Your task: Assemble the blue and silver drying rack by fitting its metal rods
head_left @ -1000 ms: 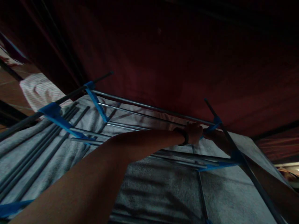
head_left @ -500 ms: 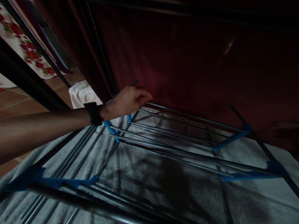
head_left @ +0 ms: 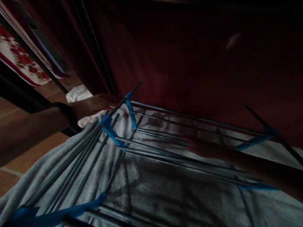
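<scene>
A metal rack of thin rods with blue plastic joints (head_left: 109,127) lies across a grey blanket (head_left: 151,189). My left hand (head_left: 98,103), wearing a dark wristband, reaches in low from the left. Its dim fingers stretch out beside the rack's far-left pole (head_left: 118,106); contact cannot be made out. From the right, my right hand (head_left: 201,147) extends over the middle rods (head_left: 165,154), fingers pointing left and apparently holding nothing. Shadow blurs its fingertips, which lie close to the rods.
A dark red curtain (head_left: 170,69) hangs just behind the rack. Dark frame posts (head_left: 28,94) stand at the left, above a tiled floor (head_left: 42,151). Beyond them hangs a flowered cloth (head_left: 26,60). A striped pale cloth (head_left: 79,93) lies near my left hand.
My left hand has moved left and down from above the rack's far-left corner, uncovering the blue joints there. My right hand has come in over the rods from the right.
</scene>
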`<action>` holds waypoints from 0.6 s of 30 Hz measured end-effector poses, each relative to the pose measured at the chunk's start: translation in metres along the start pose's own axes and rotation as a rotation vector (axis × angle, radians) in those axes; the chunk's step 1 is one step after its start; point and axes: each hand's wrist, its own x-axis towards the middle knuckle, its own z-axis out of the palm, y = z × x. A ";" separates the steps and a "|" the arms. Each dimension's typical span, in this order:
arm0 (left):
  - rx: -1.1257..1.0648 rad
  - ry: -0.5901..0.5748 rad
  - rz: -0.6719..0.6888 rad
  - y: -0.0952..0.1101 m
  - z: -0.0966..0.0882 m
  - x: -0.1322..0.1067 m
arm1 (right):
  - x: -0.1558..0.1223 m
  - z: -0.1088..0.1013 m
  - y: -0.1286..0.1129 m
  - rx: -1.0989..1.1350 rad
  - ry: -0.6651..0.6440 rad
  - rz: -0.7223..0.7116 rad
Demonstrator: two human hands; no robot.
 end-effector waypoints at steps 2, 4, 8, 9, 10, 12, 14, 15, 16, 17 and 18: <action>-0.316 -0.218 -0.255 -0.010 0.014 -0.004 | 0.030 0.023 0.000 -0.120 0.020 -0.025; -0.380 -0.297 -0.266 -0.014 0.038 -0.011 | 0.055 0.039 -0.004 -0.186 0.031 -0.036; -0.516 -0.362 -0.121 -0.016 0.090 -0.019 | 0.085 0.053 -0.008 -0.223 0.013 -0.009; -0.515 -0.365 -0.110 -0.017 0.099 -0.018 | 0.089 0.054 -0.008 -0.231 0.008 0.006; -0.506 -0.363 -0.107 -0.018 0.106 -0.016 | 0.093 0.054 -0.006 -0.235 0.003 0.019; -0.482 -0.353 -0.105 -0.023 0.115 -0.010 | 0.097 0.054 -0.003 -0.232 0.000 0.032; -0.459 -0.332 -0.111 -0.029 0.119 -0.004 | 0.098 0.052 0.001 -0.218 0.012 0.031; -0.451 -0.321 -0.116 -0.032 0.120 -0.002 | 0.099 0.051 0.003 -0.207 0.022 0.026; -0.444 -0.313 -0.124 -0.034 0.121 -0.001 | 0.098 0.050 0.004 -0.195 0.035 0.020; -0.438 -0.307 -0.137 -0.036 0.122 0.000 | 0.098 0.048 0.006 -0.181 0.047 0.014; -0.429 -0.303 -0.152 -0.037 0.123 0.001 | 0.097 0.047 0.007 -0.165 0.057 0.006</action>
